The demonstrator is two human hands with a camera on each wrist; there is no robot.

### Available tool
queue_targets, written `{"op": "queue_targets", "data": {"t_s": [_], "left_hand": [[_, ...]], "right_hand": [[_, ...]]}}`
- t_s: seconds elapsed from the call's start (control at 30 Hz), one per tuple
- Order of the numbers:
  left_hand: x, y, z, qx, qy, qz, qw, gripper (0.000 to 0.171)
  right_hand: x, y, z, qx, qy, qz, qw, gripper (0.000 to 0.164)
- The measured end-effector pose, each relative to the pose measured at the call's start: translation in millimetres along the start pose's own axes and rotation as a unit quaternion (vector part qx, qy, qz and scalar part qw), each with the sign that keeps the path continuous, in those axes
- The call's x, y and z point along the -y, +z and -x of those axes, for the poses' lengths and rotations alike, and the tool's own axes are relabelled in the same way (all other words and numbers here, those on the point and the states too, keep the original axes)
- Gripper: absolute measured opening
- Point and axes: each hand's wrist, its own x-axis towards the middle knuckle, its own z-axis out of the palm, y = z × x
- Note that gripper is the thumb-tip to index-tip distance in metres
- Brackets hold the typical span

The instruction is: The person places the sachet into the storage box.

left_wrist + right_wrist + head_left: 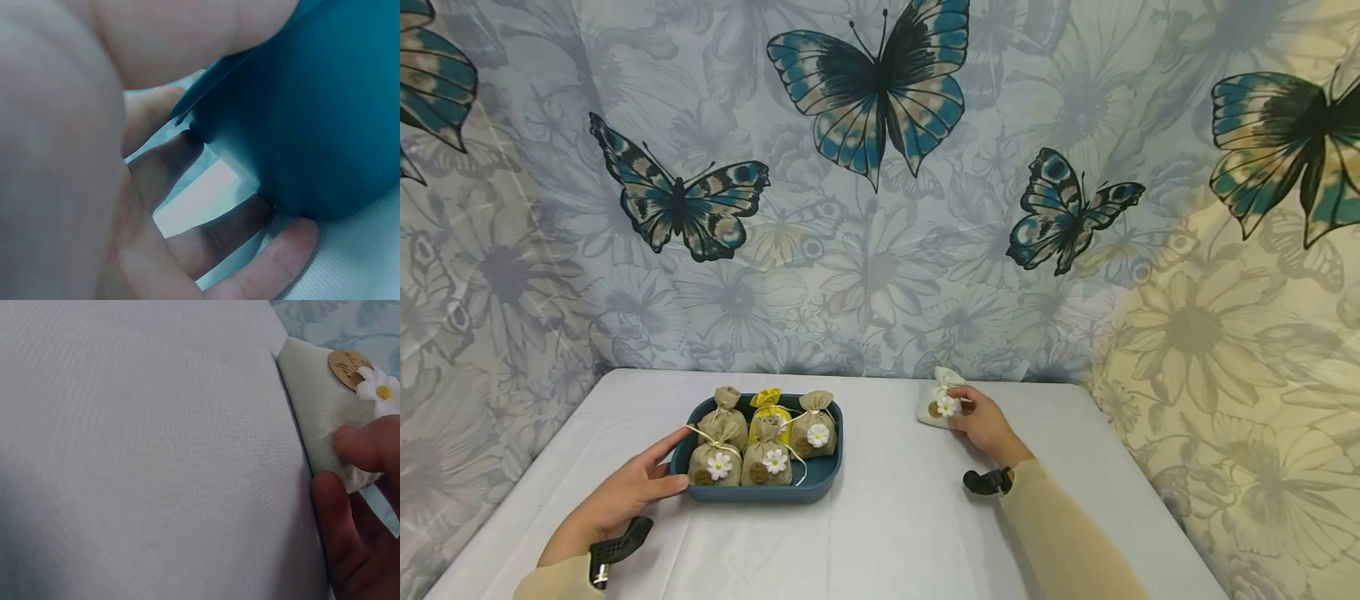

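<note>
My right hand (988, 425) pinches the right side of a white drawstring pouch (931, 410) standing near the table's back edge. The thumb lies on the pouch's front in the right wrist view, near a white flower (377, 391) and a round brown tag (345, 367). At the left, my left hand (636, 483) rests against the left end of a blue tray (760, 493), its fingers spread. In the left wrist view the fingertips touch the tray's outer wall (300, 119). Several beige pouches (718, 462) and a yellow pouch (758, 414) stand inside the tray.
A white cloth (880, 533) covers the table. Behind it and at both sides hangs a butterfly-print fabric (880, 275). Inside the tray, bare floor (815, 475) shows at the front right corner, beside a loose end of pale cord.
</note>
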Motion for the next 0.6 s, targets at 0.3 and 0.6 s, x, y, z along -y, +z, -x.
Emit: {"op": "queue_targets", "data": {"t_s": [0.3,0.6], "left_hand": [[-0.5,-0.9,-0.5,0.001,-0.003,-0.009,1.0000,0.083],[-0.1,-1.7,-0.1,0.005,-0.003,-0.006,1.0000,0.082]], "right_hand": [[-1.7,-1.7,3.1,0.012,-0.038,0.027,0.999,0.060],[3.5,-3.5,4.9,0.021,-0.099,0.129,0.986,0.055]]}}
